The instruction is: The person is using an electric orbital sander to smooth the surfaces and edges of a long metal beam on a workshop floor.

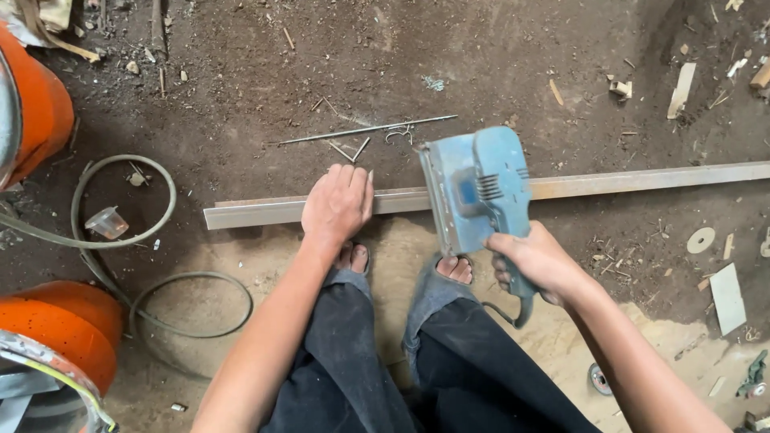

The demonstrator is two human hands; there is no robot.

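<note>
Fingers [350,178] of our left hand [337,204] press flat on the steel bar [609,181] running left-right mid-frame, while our right hand [539,261] grips the blue power tool [476,188] set on it

Two bare forearms, no sleeves visible, no watch or rings seen. Left hand [337,202] mid-frame, right hand [536,261] right of centre, both ungloved. Legs at bottom centre in dark, near-black trousers [377,361], loose fabric with creases. Trouser cuffs [430,295] faded grey-blue, dusty, frayed-looking at the hems. Bare toes [455,268] poke out under both cuffs; whether any footwear is worn cannot be told.
</note>
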